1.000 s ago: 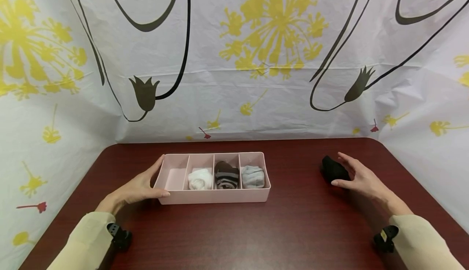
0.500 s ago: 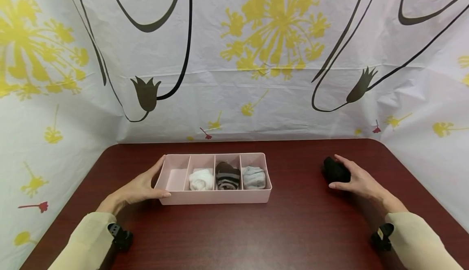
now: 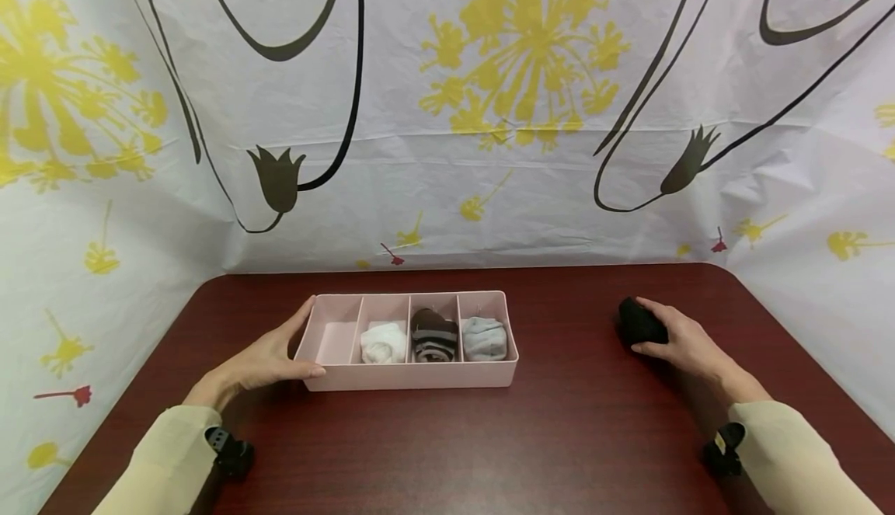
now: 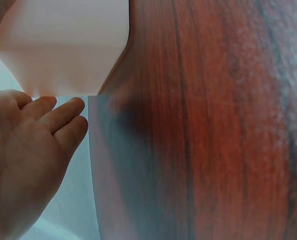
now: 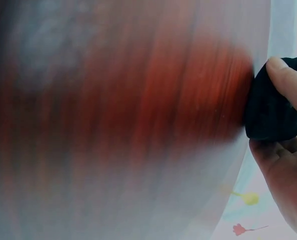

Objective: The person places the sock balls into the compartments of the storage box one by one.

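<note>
My left hand (image 3: 262,356) holds the left end of a pink divided box (image 3: 412,377), thumb along the front wall and fingers at the far left corner. In the left wrist view its fingertips (image 4: 76,106) meet the wall of the box. From left to right, the compartments hold nothing, a white rolled sock (image 3: 383,342), a brown striped sock roll (image 3: 433,336) and a grey one (image 3: 484,339). Over on the right, my right hand (image 3: 688,348) grips a black rolled sock (image 3: 639,322) between thumb and fingers. The right wrist view shows the thumb across this black roll.
A dark red-brown wooden table (image 3: 447,453) lies under everything. White floral sheeting (image 3: 391,212) encloses its back and sides. Bare tabletop stretches between the box and my right hand.
My right hand has moved slightly left and its fingers have closed round the black rolled sock. The left hand and the box stay in place.
</note>
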Motion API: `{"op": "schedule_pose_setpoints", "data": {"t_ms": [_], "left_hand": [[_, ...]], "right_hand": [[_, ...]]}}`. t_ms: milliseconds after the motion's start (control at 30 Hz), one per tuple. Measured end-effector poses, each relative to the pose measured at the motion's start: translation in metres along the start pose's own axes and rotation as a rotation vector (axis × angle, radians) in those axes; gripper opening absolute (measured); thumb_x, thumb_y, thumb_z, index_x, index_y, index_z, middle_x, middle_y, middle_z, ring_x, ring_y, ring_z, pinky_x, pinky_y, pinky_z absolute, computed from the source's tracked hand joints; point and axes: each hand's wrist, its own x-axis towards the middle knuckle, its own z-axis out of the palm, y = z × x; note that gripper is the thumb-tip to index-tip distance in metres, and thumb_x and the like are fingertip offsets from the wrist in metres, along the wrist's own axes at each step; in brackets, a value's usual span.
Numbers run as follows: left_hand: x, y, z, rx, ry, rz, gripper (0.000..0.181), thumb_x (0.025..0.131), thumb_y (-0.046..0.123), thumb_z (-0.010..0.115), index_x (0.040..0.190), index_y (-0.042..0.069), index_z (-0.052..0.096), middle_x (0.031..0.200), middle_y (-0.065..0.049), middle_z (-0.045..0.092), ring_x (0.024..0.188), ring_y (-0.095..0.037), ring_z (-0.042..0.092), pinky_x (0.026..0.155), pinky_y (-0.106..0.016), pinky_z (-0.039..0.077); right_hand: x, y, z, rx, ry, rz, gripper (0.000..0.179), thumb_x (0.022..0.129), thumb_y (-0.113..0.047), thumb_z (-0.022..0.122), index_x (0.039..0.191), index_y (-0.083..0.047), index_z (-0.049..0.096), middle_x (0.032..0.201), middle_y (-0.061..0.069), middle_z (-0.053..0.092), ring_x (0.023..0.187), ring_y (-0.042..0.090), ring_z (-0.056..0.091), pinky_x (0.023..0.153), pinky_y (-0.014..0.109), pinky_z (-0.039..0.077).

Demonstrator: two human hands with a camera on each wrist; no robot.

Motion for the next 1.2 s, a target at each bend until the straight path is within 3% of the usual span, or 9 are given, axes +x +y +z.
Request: {"op": "schedule_pose_setpoints", "data": {"t_ms": [500, 833, 1200], "left_hand": [[0.000, 0.000, 0.000, 0.008, 0.005, 0.013, 0.113, 0.073, 0.029, 0.078, 0.152, 0.024, -0.004, 0.156, -0.018, 0.010, 0.134, -0.039, 0.022, 0.101, -0.063, 0.025], [-0.001, 0.000, 0.000, 0.012, 0.003, 0.006, 0.113, 0.073, 0.030, 0.078, 0.152, 0.025, -0.004, 0.156, -0.018, 0.009, 0.135, -0.040, 0.021, 0.101, -0.063, 0.025], [0.000, 0.000, 0.000, 0.000, 0.005, 0.000, 0.114, 0.073, 0.030, 0.078, 0.152, 0.024, -0.003, 0.156, -0.019, 0.009, 0.134, -0.039, 0.022, 0.101, -0.063, 0.025]], "right_hand": [[0.001, -0.004, -0.001, -0.036, 0.079, 0.063, 0.055, 0.072, -0.013, 0.080, 0.120, 0.002, 0.057, 0.107, 0.026, 0.061, 0.088, 0.036, 0.058, 0.067, 0.043, 0.045], [-0.002, -0.004, 0.000, -0.058, 0.140, 0.045, 0.053, 0.071, -0.011, 0.081, 0.117, 0.003, 0.059, 0.106, 0.025, 0.062, 0.086, 0.036, 0.059, 0.063, 0.033, 0.046], [0.004, -0.018, 0.004, -0.041, 0.215, 0.008, 0.053, 0.070, -0.006, 0.081, 0.117, 0.002, 0.059, 0.107, 0.022, 0.063, 0.089, 0.036, 0.059, 0.066, 0.026, 0.047]]}}
